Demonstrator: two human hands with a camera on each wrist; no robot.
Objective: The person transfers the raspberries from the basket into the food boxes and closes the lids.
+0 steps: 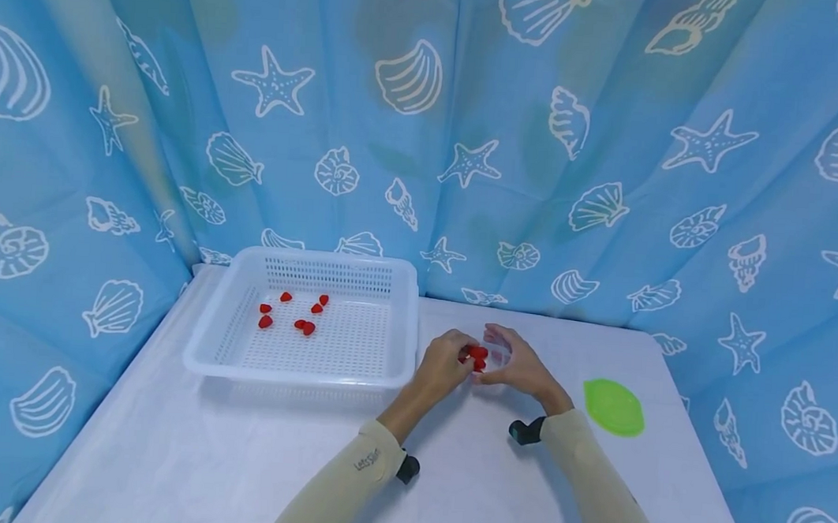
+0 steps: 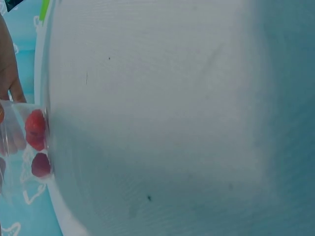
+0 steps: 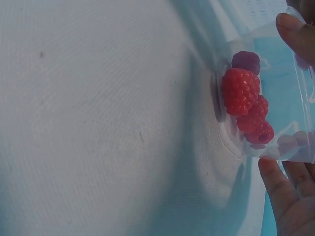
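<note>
In the head view, a clear plastic container (image 1: pixel 502 351) stands on the table between the hands. Red raspberries (image 3: pixel 241 92) lie in its bottom, seen through the wall in both wrist views. My right hand (image 1: pixel 525 367) grips the container from the right, thumb and fingers spread around its sides. From the left, my left hand (image 1: pixel 445 364) reaches over the rim with curled fingers, red berries right by its fingertips. In the right wrist view the left thumb (image 3: pixel 297 37) overlaps the rim; I cannot tell whether this hand pinches a berry.
A white perforated plastic basket (image 1: pixel 299 375) stands left of the hands, with several small red berries (image 1: pixel 266 321) scattered in it. At the right lies a flat, bright green lemon-shaped piece (image 1: pixel 613 407). Behind the white-covered table (image 1: pixel 252 458) hangs a blue shell-patterned curtain (image 1: pixel 369 132).
</note>
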